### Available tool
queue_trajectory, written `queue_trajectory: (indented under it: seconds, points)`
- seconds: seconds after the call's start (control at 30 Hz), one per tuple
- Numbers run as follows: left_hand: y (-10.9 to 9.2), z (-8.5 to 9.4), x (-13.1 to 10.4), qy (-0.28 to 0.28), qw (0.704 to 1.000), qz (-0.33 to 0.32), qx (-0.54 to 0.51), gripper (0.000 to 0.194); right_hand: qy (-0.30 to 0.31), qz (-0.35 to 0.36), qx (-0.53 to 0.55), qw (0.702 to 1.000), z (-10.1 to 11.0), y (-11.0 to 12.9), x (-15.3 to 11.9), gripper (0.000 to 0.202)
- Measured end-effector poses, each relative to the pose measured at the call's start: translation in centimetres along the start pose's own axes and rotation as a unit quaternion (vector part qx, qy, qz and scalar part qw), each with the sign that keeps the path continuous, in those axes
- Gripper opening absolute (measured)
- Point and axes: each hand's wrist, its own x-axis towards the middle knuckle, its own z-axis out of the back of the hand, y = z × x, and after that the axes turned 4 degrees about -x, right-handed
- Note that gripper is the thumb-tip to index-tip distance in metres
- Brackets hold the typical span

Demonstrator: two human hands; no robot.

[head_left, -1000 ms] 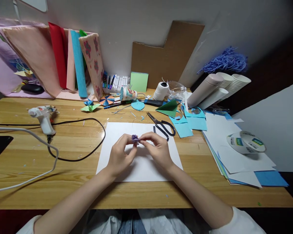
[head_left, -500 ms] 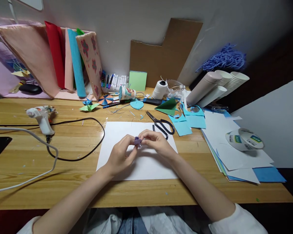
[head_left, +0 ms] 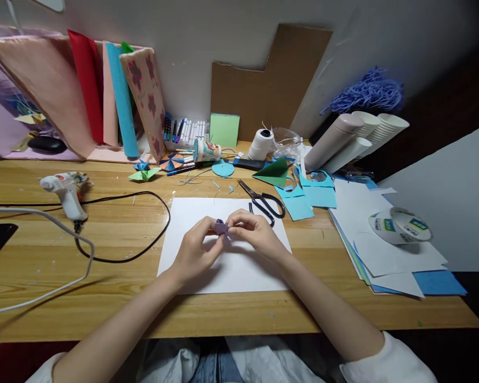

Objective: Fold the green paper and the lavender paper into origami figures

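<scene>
A small purple piece of folded paper (head_left: 221,227) is pinched between my two hands, above a white sheet of paper (head_left: 239,271) on the wooden table. My left hand (head_left: 197,246) grips its left side with thumb and fingers. From the other side, my right hand (head_left: 252,233) pinches its right edge between thumb and forefinger. The piece looks curled at the top, but my fingertips cover part of it. Black-handled scissors (head_left: 263,202) lie half open across the sheet's upper right corner, just beyond my right hand.
A white hot glue gun (head_left: 66,194) with a looping black cord lies left. Blue paper cutouts (head_left: 297,205), a green folded paper (head_left: 272,173) and a thread spool (head_left: 260,144) sit behind. At right, a tape roll (head_left: 399,226) rests on stacked paper (head_left: 359,223).
The purple paper has turned between my fingers, showing a broader face and sitting slightly higher and further left. Both hands keep hold of it. The whole view has shifted a little.
</scene>
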Motion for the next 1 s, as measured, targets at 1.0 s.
queue_trajectory:
  seconds: [1.0]
  points:
    - [-0.1, 0.7, 0.2, -0.044, 0.993, -0.105, 0.01, 0.015, -0.072, 0.127, -0.054, 0.988, -1.1, 1.0, -0.9, 0.007]
